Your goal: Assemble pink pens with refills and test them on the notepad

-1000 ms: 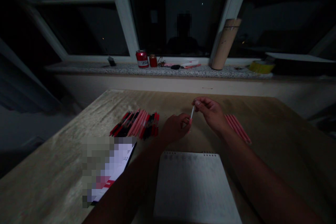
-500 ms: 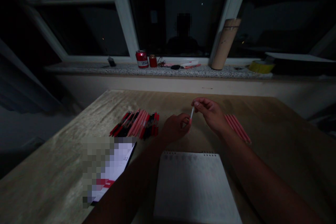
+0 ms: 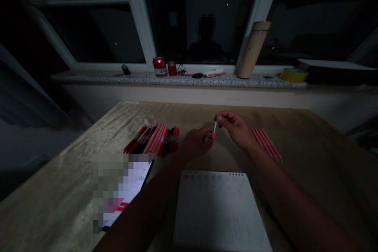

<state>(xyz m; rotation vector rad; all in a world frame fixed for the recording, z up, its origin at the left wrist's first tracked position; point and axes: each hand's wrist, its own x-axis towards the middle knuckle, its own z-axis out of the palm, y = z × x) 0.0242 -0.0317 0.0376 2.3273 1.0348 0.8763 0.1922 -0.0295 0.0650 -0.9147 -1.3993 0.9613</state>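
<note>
Above the table's middle, my left hand (image 3: 197,141) is closed on the pink lower end of a thin white-and-pink pen-like stick (image 3: 215,126). My right hand (image 3: 234,125) pinches the white upper end between thumb and fingertips. The stick is tilted, and its ends are hidden by the fingers, so its exact kind is unclear. A spiral notebook (image 3: 218,208) lies just below both hands. Left of my left hand is a row of red, black and pink pens and pencils (image 3: 154,139). Several pink pencils (image 3: 266,144) lie side by side past my right wrist.
A lit phone or tablet (image 3: 130,189), partly blurred out, lies by my left forearm. On the windowsill (image 3: 138,78) stand a red can (image 3: 160,67), a small red jar (image 3: 172,68), a tall tan cylinder (image 3: 254,50) and a yellow tape roll (image 3: 293,75). The light is dim.
My right hand has come slightly down and left, towards my left hand. A little less of the white stick shows between them. The pencils and notebook stay in place.
</note>
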